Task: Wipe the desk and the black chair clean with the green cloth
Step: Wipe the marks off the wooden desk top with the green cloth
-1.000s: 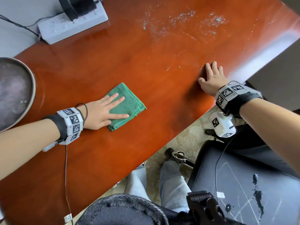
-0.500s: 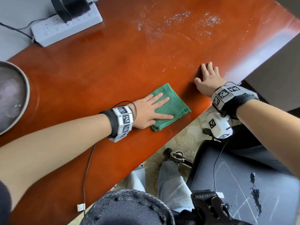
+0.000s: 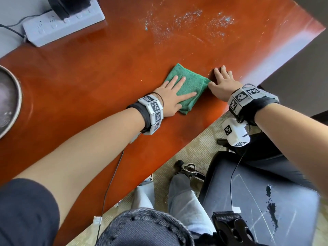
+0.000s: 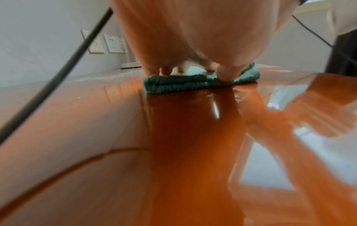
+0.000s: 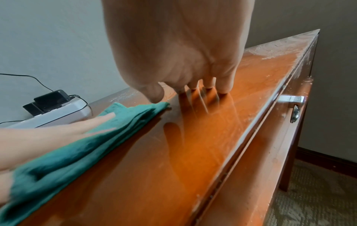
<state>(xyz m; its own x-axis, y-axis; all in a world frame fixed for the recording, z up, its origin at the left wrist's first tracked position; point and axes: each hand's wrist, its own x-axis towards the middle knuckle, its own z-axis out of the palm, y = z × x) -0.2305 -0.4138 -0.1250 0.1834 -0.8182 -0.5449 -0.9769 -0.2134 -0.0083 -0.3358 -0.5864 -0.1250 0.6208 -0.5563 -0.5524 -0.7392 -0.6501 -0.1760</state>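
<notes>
Green cloth (image 3: 192,86), folded, lies flat on the red-brown wooden surface (image 3: 99,71) near its front edge. Left hand (image 3: 170,96) presses it down, fingers (image 3: 180,83) straight and spread on top. Right hand (image 3: 223,85) rests flat on the surface just beside the cloth, fingers extended, thumb touching the cloth's right corner. White specks (image 3: 188,20) sit on the surface beyond the cloth. Power strip (image 3: 63,23) at far left. Black chair (image 3: 257,201) stands below the front edge, seat scratched.

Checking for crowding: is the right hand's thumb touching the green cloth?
Touching. In the right wrist view, the right hand has its thumb tip on the green cloth corner.
</notes>
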